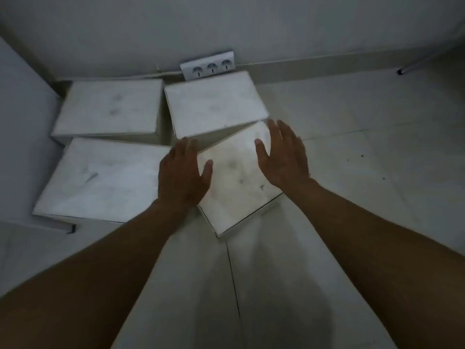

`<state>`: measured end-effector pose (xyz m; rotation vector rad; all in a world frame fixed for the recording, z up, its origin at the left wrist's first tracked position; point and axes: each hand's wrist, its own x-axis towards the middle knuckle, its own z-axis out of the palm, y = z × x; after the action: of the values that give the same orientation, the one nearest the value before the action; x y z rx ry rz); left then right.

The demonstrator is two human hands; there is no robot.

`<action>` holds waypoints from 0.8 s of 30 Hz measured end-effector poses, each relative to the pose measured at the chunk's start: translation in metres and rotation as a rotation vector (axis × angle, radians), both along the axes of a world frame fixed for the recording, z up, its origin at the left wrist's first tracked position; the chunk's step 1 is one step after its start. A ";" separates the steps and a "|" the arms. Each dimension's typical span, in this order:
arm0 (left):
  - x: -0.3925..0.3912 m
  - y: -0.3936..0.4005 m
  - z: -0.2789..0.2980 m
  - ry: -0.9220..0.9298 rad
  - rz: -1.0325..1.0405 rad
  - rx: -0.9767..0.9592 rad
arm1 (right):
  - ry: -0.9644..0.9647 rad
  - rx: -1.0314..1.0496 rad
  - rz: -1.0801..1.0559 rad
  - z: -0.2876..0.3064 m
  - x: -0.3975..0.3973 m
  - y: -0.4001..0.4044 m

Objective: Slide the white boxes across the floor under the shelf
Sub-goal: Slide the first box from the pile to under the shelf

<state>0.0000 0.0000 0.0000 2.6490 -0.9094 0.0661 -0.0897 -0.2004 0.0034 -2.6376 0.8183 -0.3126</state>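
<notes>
The nearest white box [236, 177] lies on the tiled floor [352, 159], turned at an angle, its far corner against the box behind it [214, 104]. The left hand [182, 176] and right hand [283, 154] flank its top, fingers spread flat, gripping nothing; actual contact cannot be told. Two more boxes [108, 109] sit to the left near the wall. A triple socket [208, 67] is mounted just above them.
</notes>
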 end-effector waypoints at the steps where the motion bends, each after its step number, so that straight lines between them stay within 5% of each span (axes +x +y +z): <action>1: -0.004 0.000 -0.010 0.039 0.055 -0.009 | 0.024 0.021 -0.031 -0.008 0.001 -0.002; 14: -0.052 -0.020 -0.087 0.488 0.520 -0.375 | 0.191 -0.028 -0.159 -0.087 0.018 -0.025; 24: -0.046 -0.029 -0.094 0.602 0.644 -0.614 | 0.202 -0.013 -0.235 -0.086 0.035 -0.036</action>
<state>-0.0457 -0.0293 -0.0940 2.0681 0.1605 -0.2456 -0.0547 -0.2369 -0.0824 -2.6173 1.1991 -0.1109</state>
